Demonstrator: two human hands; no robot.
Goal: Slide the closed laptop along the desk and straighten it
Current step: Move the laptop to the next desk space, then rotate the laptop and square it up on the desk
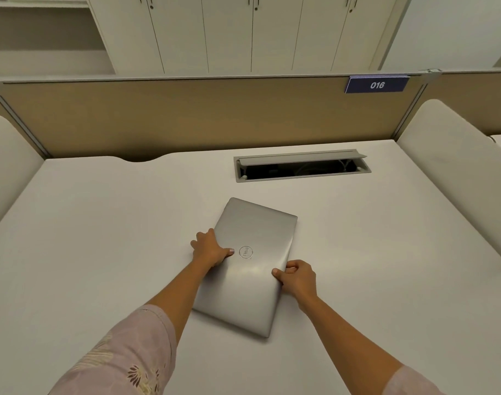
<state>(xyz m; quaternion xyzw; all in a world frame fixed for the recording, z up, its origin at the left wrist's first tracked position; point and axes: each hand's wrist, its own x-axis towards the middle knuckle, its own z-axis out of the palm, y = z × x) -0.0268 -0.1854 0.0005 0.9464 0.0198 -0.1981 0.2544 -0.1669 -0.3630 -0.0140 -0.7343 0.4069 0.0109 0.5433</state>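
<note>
A closed silver laptop [257,232] with a round logo on its lid lies flat on the white desk [101,223], near the middle. It sits askew, its long sides running away from me and tilted to the right. My left hand [209,248] grips its left long edge, thumb on the lid beside the logo. My right hand [296,276] grips the right long edge a little nearer to me, thumb on top, fingers curled under the rim.
An open cable hatch [302,166] with a raised grey flap is set into the desk behind the laptop. A tan partition [186,115] with a "016" label [376,84] closes off the back. Padded white dividers stand at left [4,166] and right [454,172].
</note>
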